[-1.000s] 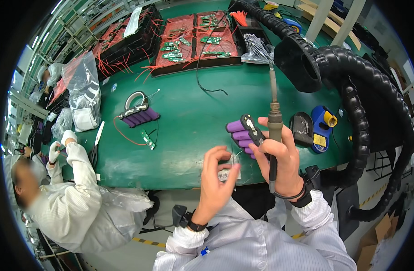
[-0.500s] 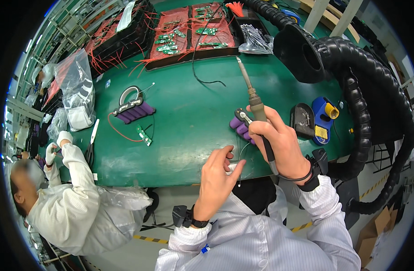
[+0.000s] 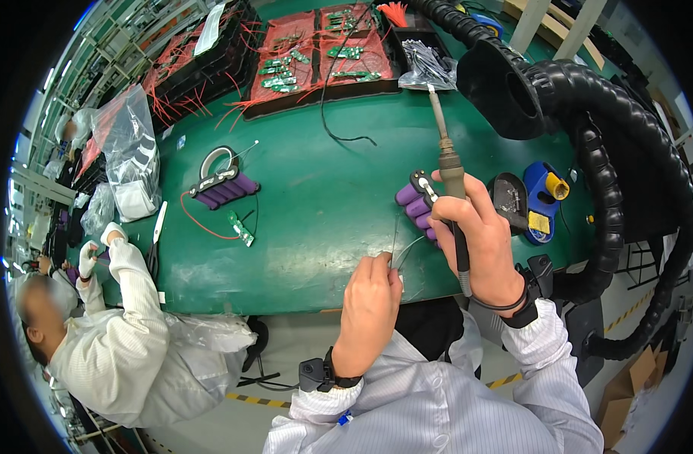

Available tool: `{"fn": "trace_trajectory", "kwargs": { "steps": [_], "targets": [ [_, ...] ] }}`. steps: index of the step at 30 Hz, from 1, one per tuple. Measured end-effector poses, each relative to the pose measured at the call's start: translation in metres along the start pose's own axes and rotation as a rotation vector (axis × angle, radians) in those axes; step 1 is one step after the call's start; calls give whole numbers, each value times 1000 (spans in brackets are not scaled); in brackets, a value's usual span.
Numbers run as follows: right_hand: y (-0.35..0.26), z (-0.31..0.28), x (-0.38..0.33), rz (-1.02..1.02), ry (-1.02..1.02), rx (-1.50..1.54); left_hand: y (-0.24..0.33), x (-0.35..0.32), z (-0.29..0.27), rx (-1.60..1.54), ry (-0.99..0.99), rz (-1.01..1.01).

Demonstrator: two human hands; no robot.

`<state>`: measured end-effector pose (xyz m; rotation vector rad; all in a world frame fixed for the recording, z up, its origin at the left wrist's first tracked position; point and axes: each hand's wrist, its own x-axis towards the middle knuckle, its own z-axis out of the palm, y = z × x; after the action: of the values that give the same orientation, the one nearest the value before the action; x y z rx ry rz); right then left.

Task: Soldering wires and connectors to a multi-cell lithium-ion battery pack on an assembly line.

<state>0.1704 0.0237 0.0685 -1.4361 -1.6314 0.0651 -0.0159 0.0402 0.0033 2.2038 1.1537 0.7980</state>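
My right hand (image 3: pixel 484 246) is wrapped round a soldering iron (image 3: pixel 450 168), its tip pointing away from me toward the far side of the bench. Beside and partly beneath that hand is a purple battery pack (image 3: pixel 415 200) with a black end holder and metal strips; whether the fingers also grip it is hidden. Thin wires (image 3: pixel 409 251) run from the pack toward my left hand (image 3: pixel 370 301), whose thumb and fingertips are pinched together on a wire at the near edge. A second purple pack (image 3: pixel 227 188) lies to the left, its red wire joined to a small green circuit board (image 3: pixel 242 228).
Trays of circuit boards (image 3: pixel 286 98) line the back of the green bench (image 3: pixel 301 250). A black fume hose (image 3: pixel 505 91), a sponge tray (image 3: pixel 507 198) and a blue iron stand (image 3: pixel 539 200) are at right. Scissors (image 3: pixel 153 246) lie left, near a co-worker (image 3: pixel 127 333).
My left fingers, apart before, have closed on a wire. My right hand and the soldering iron have shifted right, and the nearby pack has moved slightly right too.
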Motion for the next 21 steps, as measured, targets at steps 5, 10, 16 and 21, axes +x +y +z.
{"fn": "trace_trajectory", "kwargs": {
  "steps": [5,10,16,21],
  "targets": [
    [1,2,-2,-34,11,-46,4,0,0,14,13,-7],
    [9,8,-6,13,-49,-104,4,0,-4,6,-6,-8],
    [7,10,2,7,-107,-63,5,2,-11,-26,-50,-14],
    [14,9,8,-31,-193,-53,2,4,-18,24,-51,-48]
  ]
}}
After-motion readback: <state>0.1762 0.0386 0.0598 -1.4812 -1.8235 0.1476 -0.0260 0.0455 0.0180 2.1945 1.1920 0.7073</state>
